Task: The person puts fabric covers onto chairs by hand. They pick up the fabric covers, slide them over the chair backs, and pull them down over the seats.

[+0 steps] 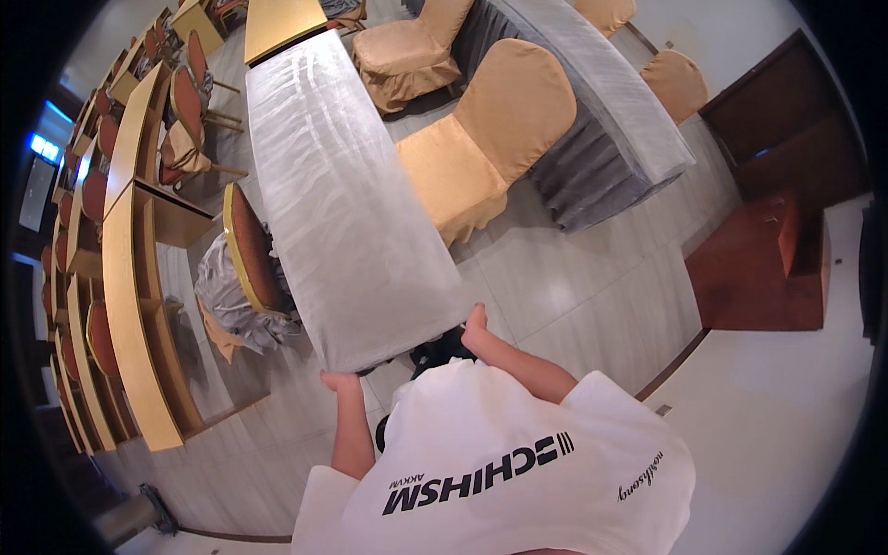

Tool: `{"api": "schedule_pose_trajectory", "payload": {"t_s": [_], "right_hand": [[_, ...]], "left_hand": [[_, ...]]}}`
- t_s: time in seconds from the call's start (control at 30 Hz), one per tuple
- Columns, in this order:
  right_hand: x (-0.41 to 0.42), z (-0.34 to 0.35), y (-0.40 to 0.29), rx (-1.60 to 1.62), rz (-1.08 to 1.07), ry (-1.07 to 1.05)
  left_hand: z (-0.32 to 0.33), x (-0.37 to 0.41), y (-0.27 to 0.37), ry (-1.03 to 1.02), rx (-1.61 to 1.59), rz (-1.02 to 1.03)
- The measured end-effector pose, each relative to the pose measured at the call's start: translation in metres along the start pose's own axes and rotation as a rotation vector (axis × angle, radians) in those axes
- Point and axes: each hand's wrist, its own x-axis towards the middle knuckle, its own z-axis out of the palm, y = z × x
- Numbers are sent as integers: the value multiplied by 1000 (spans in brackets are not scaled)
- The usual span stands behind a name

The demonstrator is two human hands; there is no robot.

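A long table under a silvery-grey fitted tablecloth (361,208) stretches away in front of me. My left hand (340,379) grips the cloth at the near left corner, and my right hand (475,327) grips it at the near right corner. The fingers of both hands are partly hidden under the edge. The cloth lies mostly smooth on the near half of the top, with wrinkles and creases toward the far end. Beyond it, a bare wooden tabletop (281,28) adjoins the covered one.
A gold-covered chair (451,170) stands close on the right, before a grey-skirted table (590,76). To the left, a red-backed chair (253,250) holds crumpled grey cloth (222,284). Rows of wooden desks (125,312) lie farther left. A reddish-brown lectern (742,270) stands at right.
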Motion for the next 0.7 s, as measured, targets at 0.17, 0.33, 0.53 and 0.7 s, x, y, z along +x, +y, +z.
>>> {"api": "schedule_pose_trajectory", "payload": {"t_s": [0.17,0.33,0.53,0.7], "right_hand": [[12,13,-4,366,174,-208],[19,10,-3,449,227,-251],[27,18,-4,487,230,-235],[35,16,-12,531,193,-262]], "left_hand": [[17,-10,2,144,-96,-44],[8,-5,-2,215,-84,-77],[24,-13,-3,272,-32,-111],[26,-6,-8,231,-92,-152]]}}
